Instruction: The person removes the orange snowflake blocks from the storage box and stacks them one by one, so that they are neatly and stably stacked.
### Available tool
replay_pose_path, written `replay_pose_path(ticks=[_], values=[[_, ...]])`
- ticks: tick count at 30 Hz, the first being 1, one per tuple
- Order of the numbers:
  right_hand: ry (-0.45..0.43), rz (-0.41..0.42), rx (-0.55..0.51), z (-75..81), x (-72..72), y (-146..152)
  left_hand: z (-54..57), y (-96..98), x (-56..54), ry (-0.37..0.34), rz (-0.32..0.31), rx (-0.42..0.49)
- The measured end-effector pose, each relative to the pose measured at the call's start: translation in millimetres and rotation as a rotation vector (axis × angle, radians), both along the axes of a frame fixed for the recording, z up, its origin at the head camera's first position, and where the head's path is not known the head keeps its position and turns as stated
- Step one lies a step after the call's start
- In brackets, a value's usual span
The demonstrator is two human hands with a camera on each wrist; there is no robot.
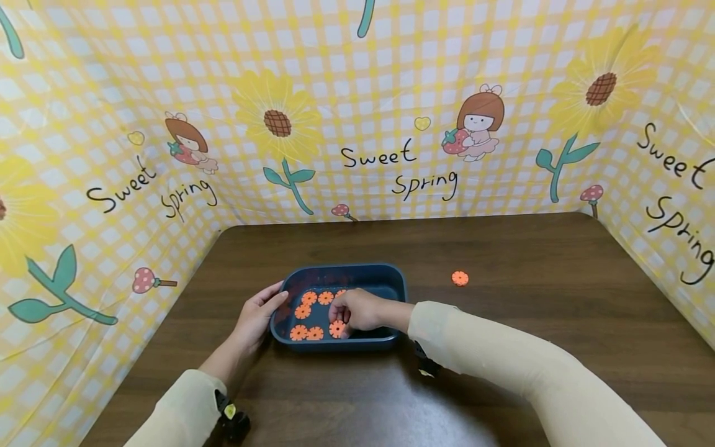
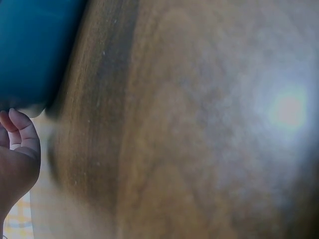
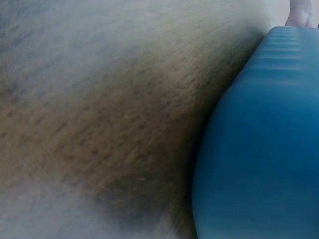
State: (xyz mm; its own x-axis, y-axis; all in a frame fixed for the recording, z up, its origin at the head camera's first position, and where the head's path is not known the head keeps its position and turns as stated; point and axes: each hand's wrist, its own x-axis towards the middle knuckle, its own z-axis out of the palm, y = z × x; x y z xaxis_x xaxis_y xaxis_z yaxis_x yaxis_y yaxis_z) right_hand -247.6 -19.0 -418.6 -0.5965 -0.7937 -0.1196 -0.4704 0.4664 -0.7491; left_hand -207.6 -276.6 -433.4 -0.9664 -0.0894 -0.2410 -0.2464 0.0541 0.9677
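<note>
A dark blue rectangular basin with rounded corners stands on the table. My left hand grips its left end, thumb over the rim and fingers outside; the left wrist view shows the fingers curled at the basin's corner. Reaching in over the right side, my right hand pinches an orange notched disc low in the basin. Several similar orange discs lie on the basin floor to its left, and one beyond is partly covered by the hand. The right wrist view shows only the basin's outer wall and the table, with the right hand out of sight.
Another orange disc lies on the brown wooden table, right of the basin. A yellow checked cloth with printed flowers hangs along the table's back and sides. The right forearm crosses the table's right half.
</note>
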Motion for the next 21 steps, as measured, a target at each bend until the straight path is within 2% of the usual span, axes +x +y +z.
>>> replay_pose_path(ticks=[12, 21], values=[[0.020, 0.022, 0.054, 0.6, -4.3, 0.1, -1.6, -0.3, -1.4, -0.010, 0.005, 0.017], [0.019, -0.016, 0.047, -0.8, -5.7, -1.4, -1.1, 0.5, -0.1, 0.000, 0.009, 0.001]])
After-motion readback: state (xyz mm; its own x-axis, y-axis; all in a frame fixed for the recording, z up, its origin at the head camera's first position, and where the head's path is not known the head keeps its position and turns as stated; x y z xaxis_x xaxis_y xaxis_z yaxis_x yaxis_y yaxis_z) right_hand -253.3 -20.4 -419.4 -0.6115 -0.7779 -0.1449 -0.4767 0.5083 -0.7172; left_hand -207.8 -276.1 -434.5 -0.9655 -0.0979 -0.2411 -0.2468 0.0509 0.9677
